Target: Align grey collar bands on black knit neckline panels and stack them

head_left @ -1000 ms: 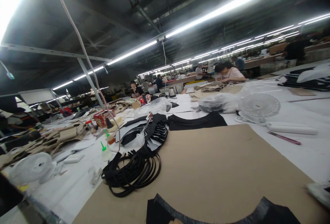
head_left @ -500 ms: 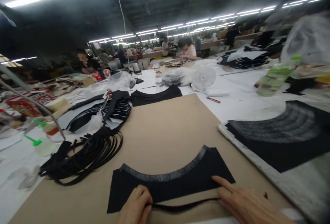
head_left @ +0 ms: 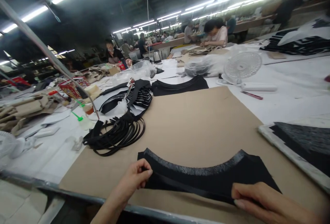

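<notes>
A black curved-edge panel (head_left: 255, 170) lies flat on brown board, its concave far edge coated with a shiny greyish band. My left hand (head_left: 138, 174) is closed in a pinch at the panel's left side, thumb against forefinger. My right hand (head_left: 254, 196) is closed with bent fingers near the panel's lower right. A narrow black strip (head_left: 184, 187) stretches between the two hands, across the near part of the panel. Black on black, its outline is hard to follow, and its ends are hidden in my fingers.
Looped black strips (head_left: 116, 138) lie left on the brown board (head_left: 177, 124). Beyond are stacked black panels (head_left: 180, 86), green-capped bottles (head_left: 85, 122), a small white fan (head_left: 242, 66) and a red pen-like tool (head_left: 251, 95). A pale slab (head_left: 291, 158) bears coated black panels at right.
The strip has moved from the board in front of the panel up across the panel, both hands with it. The view has swung left, bringing the table's near edge into sight.
</notes>
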Tool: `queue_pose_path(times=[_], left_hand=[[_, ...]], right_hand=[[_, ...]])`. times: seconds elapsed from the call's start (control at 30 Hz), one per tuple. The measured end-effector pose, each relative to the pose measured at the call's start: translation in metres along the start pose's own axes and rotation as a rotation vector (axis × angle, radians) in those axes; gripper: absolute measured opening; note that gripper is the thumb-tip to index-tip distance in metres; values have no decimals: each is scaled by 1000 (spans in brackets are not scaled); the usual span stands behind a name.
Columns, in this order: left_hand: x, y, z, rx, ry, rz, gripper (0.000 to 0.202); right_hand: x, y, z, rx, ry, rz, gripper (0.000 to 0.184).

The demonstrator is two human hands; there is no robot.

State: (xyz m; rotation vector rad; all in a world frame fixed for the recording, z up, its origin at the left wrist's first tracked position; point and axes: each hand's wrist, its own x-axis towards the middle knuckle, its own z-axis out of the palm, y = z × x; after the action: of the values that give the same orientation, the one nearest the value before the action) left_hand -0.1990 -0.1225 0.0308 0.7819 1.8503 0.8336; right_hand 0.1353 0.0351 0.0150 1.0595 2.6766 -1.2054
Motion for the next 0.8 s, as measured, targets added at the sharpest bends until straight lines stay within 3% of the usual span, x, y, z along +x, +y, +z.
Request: queue_pose_path(times=[0.1,0.27,0.43,0.5,0.57,0.63,0.7,0.73,0.8], left_hand=[[9,-3,-9,38,46,-2,28],[6,-2,-14,376,146,152,10],[-18,0,-17,851,51,159,6],[-25,6,-5,933,4,176,12],[-26,16,19,916,-85,268,33],[-24,25,50,863,-296,354,48],[-20,29,78,809,-477,353,43],[-19,30,87,794,-509,327,35],[-19,31,96,798,-466,303,24]], right_hand=[[22,-25,-21,78,-215,-18,38],[30,-49,-32,-24,-242,10,25],[17,-50,-26,-56,-260,5,22],[12,-56,-24,-66,-290,-4,23],[9,-66,-23,-91,-326,-21,23],[6,-78,-23,-151,-348,-32,24],[4,-88,-23,-202,-370,-27,26],[4,-91,-24,-211,-376,-18,26],[3,-94,-26,-187,-332,-5,26]])
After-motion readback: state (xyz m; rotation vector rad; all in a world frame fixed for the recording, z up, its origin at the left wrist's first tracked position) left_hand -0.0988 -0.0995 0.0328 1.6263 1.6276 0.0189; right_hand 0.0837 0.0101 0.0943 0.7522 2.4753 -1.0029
